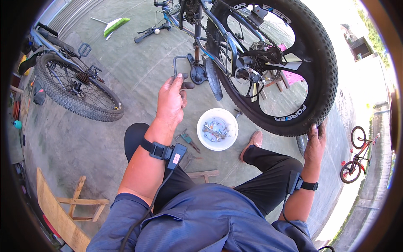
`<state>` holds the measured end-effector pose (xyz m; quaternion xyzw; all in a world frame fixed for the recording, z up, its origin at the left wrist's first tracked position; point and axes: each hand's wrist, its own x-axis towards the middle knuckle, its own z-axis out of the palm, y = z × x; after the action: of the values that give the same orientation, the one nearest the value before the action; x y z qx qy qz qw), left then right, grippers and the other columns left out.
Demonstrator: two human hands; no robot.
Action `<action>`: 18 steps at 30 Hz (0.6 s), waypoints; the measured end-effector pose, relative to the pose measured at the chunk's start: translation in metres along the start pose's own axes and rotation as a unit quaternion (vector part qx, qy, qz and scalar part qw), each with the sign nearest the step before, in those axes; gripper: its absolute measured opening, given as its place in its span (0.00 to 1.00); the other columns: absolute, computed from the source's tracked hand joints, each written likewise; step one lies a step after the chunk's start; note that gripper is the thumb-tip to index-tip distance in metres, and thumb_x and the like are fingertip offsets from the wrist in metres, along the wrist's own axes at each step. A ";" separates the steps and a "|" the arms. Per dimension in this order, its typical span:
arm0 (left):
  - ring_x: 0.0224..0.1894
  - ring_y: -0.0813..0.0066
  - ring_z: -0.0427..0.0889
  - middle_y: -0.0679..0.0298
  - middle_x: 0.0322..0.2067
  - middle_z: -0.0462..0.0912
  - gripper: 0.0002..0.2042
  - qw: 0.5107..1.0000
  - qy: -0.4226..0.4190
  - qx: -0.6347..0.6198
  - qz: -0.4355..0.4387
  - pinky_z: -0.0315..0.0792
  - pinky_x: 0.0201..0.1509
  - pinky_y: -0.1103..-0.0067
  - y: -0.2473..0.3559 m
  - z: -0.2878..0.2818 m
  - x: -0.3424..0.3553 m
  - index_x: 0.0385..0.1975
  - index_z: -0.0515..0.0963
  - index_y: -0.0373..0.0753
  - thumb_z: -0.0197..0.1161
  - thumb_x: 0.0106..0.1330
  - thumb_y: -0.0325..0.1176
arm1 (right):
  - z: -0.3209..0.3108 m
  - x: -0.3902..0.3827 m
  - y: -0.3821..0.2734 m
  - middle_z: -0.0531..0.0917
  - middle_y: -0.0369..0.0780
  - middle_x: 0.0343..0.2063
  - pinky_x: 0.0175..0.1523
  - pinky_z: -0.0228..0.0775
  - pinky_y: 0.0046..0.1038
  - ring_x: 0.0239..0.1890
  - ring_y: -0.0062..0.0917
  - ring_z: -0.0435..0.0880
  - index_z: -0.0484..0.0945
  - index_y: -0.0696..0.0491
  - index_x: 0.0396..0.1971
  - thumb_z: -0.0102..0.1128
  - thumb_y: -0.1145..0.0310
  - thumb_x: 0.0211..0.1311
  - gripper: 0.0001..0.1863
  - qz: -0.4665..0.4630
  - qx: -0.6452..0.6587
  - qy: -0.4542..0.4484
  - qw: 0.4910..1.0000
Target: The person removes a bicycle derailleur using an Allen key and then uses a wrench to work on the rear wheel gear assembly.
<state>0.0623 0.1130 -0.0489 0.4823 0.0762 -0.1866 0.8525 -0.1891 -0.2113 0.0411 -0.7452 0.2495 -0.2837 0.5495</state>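
My left hand (pixel 172 95) is closed, pinching a bent metal rod that looks like a hex key (pixel 175 66); its short end points right. My right hand (pixel 315 140) grips the lower right edge of a bicycle's rear wheel (pixel 300 90), a black wheel with broad spokes and a knobby tyre. Some of its fingers are hidden behind the tyre. The bicycle frame (pixel 228 44) stands tilted before me, with its rear brake disc (pixel 273 54) and cables facing me. A saddle (pixel 195 72) rests near the ground, just right of the hex key.
A white bucket (pixel 201 136) with wrenches and small metal parts stands between my feet. Beside it lies a green-holdered hex key set (pixel 189 140). Another bicycle (pixel 79 90) lies at left, a wooden stool (pixel 79 201) at lower left, a green broom (pixel 115 26) farther off.
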 end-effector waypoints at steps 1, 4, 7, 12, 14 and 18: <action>0.11 0.87 0.57 0.61 0.26 0.78 0.11 1.000 0.000 -0.001 -0.002 0.51 0.14 0.85 -0.001 0.000 0.000 0.40 0.74 0.38 0.51 0.70 0.39 | -0.001 0.000 0.000 0.68 0.43 0.58 0.62 0.59 0.28 0.58 0.28 0.69 0.55 0.61 0.64 0.54 0.65 0.66 0.31 0.000 -0.002 0.002 1.000; 0.11 0.87 0.57 0.61 0.26 0.78 0.11 1.000 0.000 0.005 0.000 0.51 0.14 0.86 -0.003 0.002 0.001 0.40 0.74 0.38 0.50 0.70 0.38 | 0.000 0.002 -0.004 0.70 0.43 0.56 0.62 0.59 0.28 0.57 0.28 0.70 0.59 0.61 0.61 0.57 0.65 0.64 0.29 -0.099 -0.095 0.070 0.988; 0.10 0.87 0.57 0.61 0.26 0.79 0.11 1.000 0.004 0.009 0.001 0.51 0.14 0.86 0.000 -0.002 -0.002 0.40 0.74 0.38 0.50 0.70 0.38 | 0.029 -0.010 -0.041 0.75 0.44 0.49 0.59 0.62 0.30 0.52 0.27 0.73 0.68 0.61 0.51 0.60 0.69 0.60 0.21 -0.291 -0.308 0.175 0.889; 0.10 0.87 0.56 0.61 0.26 0.79 0.11 1.000 0.006 0.018 -0.010 0.51 0.14 0.85 -0.005 -0.001 -0.005 0.41 0.74 0.38 0.50 0.70 0.38 | 0.106 -0.009 -0.053 0.79 0.44 0.39 0.40 0.69 0.26 0.37 0.28 0.77 0.76 0.60 0.39 0.65 0.76 0.47 0.16 -0.282 -0.258 -0.015 0.924; 0.10 0.87 0.56 0.61 0.26 0.79 0.11 1.000 0.006 0.023 -0.011 0.51 0.14 0.85 -0.005 0.001 -0.004 0.41 0.74 0.38 0.50 0.70 0.39 | 0.134 0.007 -0.025 0.79 0.44 0.43 0.46 0.70 0.27 0.43 0.29 0.79 0.74 0.59 0.47 0.68 0.70 0.49 0.23 -0.179 -0.201 -0.039 0.962; 0.10 0.87 0.56 0.62 0.25 0.79 0.12 0.999 0.015 0.038 -0.016 0.51 0.14 0.86 -0.006 0.002 -0.003 0.41 0.74 0.38 0.50 0.70 0.39 | 0.169 0.035 0.009 0.80 0.43 0.38 0.43 0.71 0.25 0.40 0.25 0.80 0.71 0.60 0.49 0.65 0.67 0.55 0.23 -0.090 -0.079 -0.058 0.991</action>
<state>0.0570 0.1097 -0.0518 0.5155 0.0896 -0.1958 0.8294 -0.0470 -0.1237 -0.0025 -0.8210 0.1704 -0.2674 0.4748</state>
